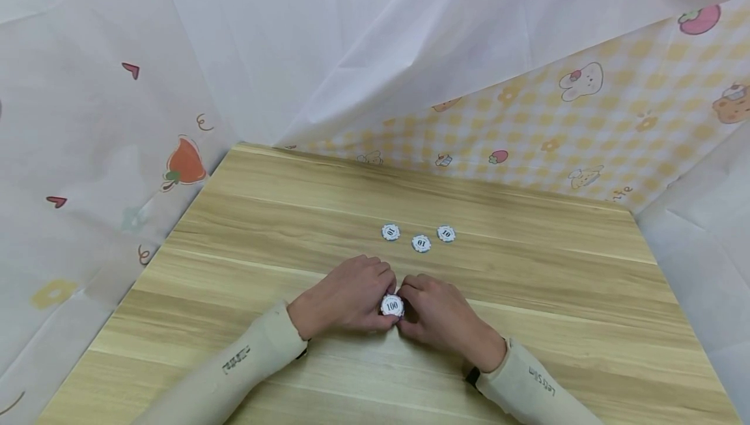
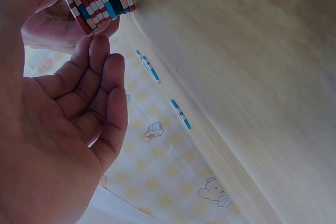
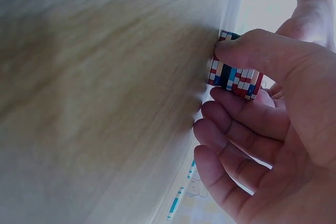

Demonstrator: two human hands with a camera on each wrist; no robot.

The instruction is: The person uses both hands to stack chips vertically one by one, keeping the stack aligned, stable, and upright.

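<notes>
A stack of poker chips stands on the wooden table, its top chip marked 100. From the left side, my left hand grips it with thumb and forefinger, the thumb at the upper chips. My right hand holds the other side, its thumb low on the stack near the tabletop. Red, white, blue and dark edges of the stacked chips show in the left wrist view. In the right wrist view, the other fingers of the right hand curve loosely beside the stack.
Beyond the hands, three white chips marked 10 lie flat and apart: a left chip, a middle chip and a right chip. White sheeting and a yellow checked cloth hang behind the wooden table.
</notes>
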